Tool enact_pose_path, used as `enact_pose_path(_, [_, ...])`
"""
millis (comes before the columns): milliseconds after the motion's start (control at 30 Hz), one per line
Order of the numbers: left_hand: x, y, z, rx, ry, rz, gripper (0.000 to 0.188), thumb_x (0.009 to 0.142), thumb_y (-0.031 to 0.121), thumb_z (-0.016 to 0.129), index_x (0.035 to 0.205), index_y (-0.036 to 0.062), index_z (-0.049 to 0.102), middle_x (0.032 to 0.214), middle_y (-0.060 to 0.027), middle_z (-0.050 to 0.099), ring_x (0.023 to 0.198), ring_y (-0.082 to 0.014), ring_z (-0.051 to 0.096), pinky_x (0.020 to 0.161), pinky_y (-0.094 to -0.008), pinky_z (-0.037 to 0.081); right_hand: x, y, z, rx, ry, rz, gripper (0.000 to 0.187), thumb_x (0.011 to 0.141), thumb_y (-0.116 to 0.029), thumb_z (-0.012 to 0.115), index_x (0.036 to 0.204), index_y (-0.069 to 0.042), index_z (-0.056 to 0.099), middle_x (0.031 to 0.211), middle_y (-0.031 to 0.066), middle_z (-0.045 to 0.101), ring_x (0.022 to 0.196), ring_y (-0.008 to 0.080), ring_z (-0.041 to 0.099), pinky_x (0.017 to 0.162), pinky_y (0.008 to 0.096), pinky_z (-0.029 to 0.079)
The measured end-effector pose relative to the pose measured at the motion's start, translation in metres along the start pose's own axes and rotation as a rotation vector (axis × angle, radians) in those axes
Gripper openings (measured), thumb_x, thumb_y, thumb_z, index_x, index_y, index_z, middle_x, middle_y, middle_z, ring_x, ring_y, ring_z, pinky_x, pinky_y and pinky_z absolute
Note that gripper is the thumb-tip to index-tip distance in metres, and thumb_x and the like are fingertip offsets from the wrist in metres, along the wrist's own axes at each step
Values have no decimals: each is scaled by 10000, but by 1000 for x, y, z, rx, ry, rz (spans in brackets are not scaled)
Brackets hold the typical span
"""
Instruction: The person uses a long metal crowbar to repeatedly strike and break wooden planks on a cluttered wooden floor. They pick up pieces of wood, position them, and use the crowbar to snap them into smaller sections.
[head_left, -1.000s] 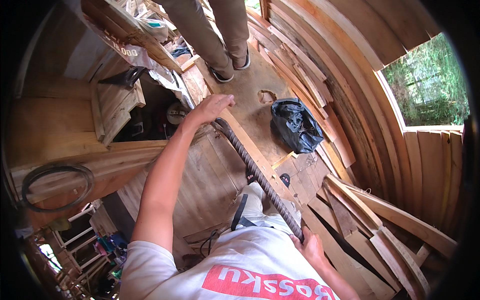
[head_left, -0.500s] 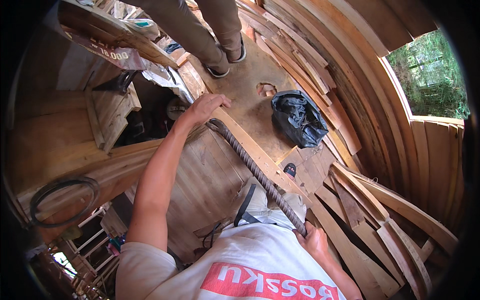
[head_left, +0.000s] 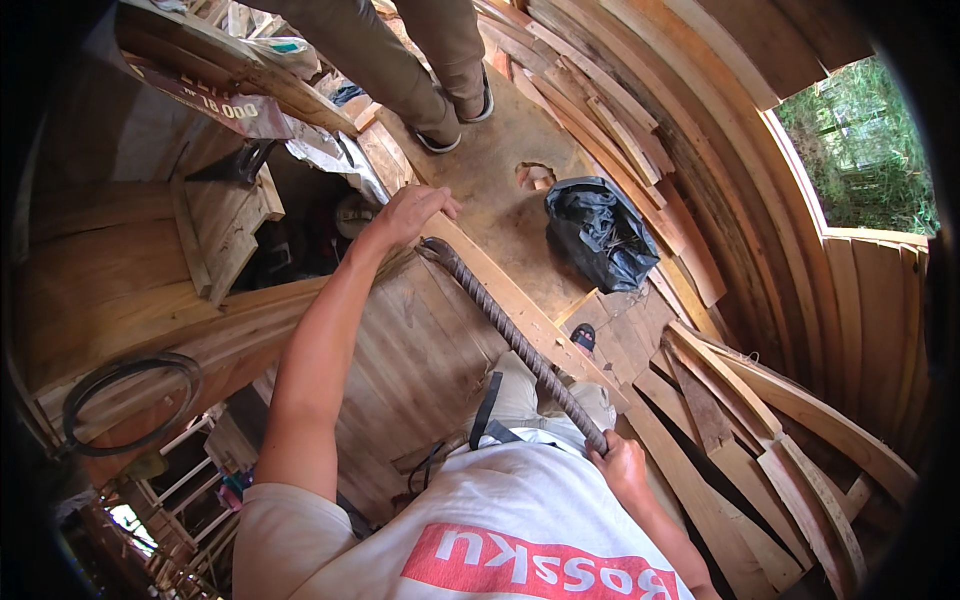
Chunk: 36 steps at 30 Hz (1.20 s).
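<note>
My right hand (head_left: 620, 466) is closed around the near end of a dark ribbed steel pry bar (head_left: 510, 328), at the lower right of my waist. The bar slants away to the upper left, and its bent far end lies beside the edge of a pale wooden plank (head_left: 498, 284). At that plank's far end is my left hand (head_left: 414, 214), fingers curled over the wood just above the bent tip. Its fingertips are partly hidden. A few small wood chips sit on the plank.
Beyond the plank, a black plastic bag (head_left: 600, 235) lies on a board with a hole (head_left: 535, 177). Another person's legs (head_left: 400, 70) stand at the top. Loose boards (head_left: 720, 460) lie at right, beneath curved wooden planking (head_left: 720, 130). A black hose coil (head_left: 130, 403) hangs left.
My right hand has moved slightly forward and up with the near end of the pry bar. The left hand stays on the plank.
</note>
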<state>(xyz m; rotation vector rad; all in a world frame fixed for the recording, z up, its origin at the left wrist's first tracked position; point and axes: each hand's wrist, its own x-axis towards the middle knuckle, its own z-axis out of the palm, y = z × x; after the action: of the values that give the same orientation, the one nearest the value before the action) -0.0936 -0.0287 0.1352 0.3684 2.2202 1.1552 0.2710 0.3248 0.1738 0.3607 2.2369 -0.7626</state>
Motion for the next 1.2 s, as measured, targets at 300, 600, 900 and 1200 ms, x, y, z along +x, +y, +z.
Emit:
enact_pose_path(300, [-2, -5, 4, -30, 51, -43, 514, 958, 372, 426, 830, -49, 690, 924, -157, 707, 878, -241, 651, 877, -317, 454, 10, 14, 22, 1, 8, 8, 180, 713, -219, 668, 775, -55, 630, 702, 223, 624, 671, 403, 625, 646, 472, 494])
enact_pose_path(600, [-11, 16, 5, 9, 76, -60, 483, 939, 390, 460, 812, -2, 712, 741, -147, 648, 727, -216, 597, 760, -323, 453, 24, 20, 36, 17, 119, -59, 145, 715, -177, 631, 759, -39, 615, 725, 244, 616, 698, 427, 615, 650, 479, 486])
enact_pose_path(900, [0, 7, 2, -84, 69, -84, 489, 915, 431, 498, 778, 11, 708, 652, -96, 611, 677, -185, 579, 680, -316, 452, 48, 29, 62, 97, 164, -89, 58, 714, -108, 579, 718, -51, 582, 649, 214, 575, 644, 408, 598, 614, 454, 472])
enact_pose_path(1200, [5, -3, 4, -111, 64, -88, 467, 908, 398, 525, 738, 4, 709, 670, -81, 633, 639, -178, 575, 658, -309, 447, 80, 40, 86, 96, 88, 2, 153, 749, -214, 620, 831, -91, 655, 822, 227, 651, 830, 399, 642, 750, 482, 496])
